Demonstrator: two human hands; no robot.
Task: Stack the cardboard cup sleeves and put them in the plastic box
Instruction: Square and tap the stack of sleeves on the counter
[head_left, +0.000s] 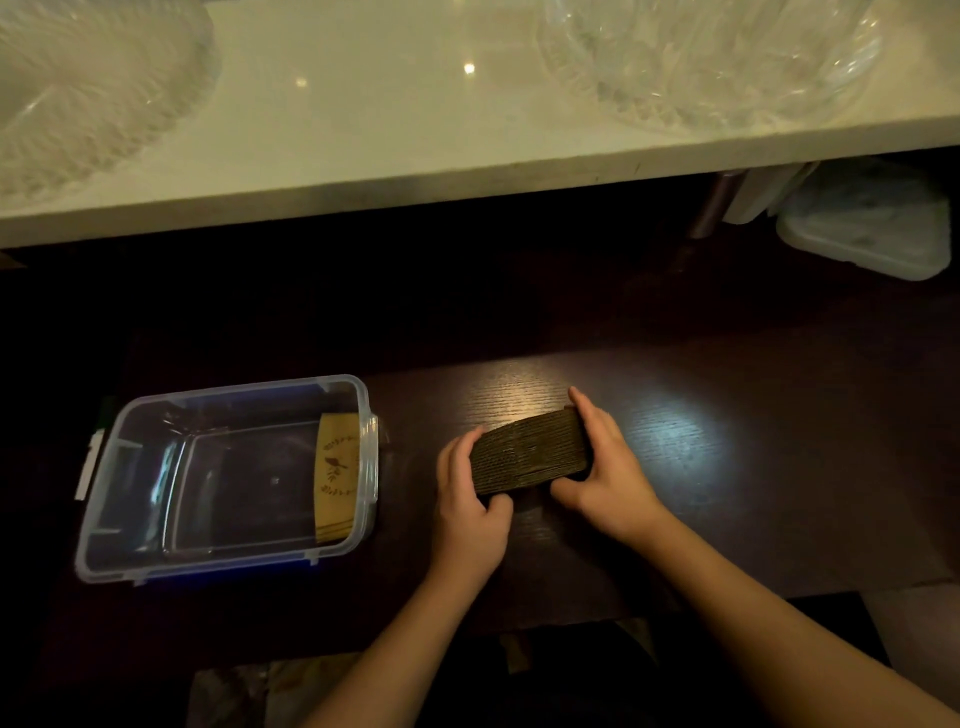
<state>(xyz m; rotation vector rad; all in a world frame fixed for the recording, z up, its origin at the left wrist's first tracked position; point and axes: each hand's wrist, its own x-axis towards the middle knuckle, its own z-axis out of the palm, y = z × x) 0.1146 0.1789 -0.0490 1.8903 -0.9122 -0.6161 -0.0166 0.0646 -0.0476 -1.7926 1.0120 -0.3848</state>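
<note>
Pale counter (395, 150): its front edge is overhanging the dark lower surface.
Dark counter (727, 441): wood-grained, lying bare to the right of the hands.
Plastic box (358, 395): clear, rectangular, sitting open at the left, holding printed sleeves (336, 478) on edge against its right wall.
Sleeve stack (530, 449): ribbed cardboard, resting on the dark counter, well apart from the box.
Left hand (470, 512): its grip is clamping the stack's left end.
Right hand (608, 467): its grip is clamping the right end.
</note>
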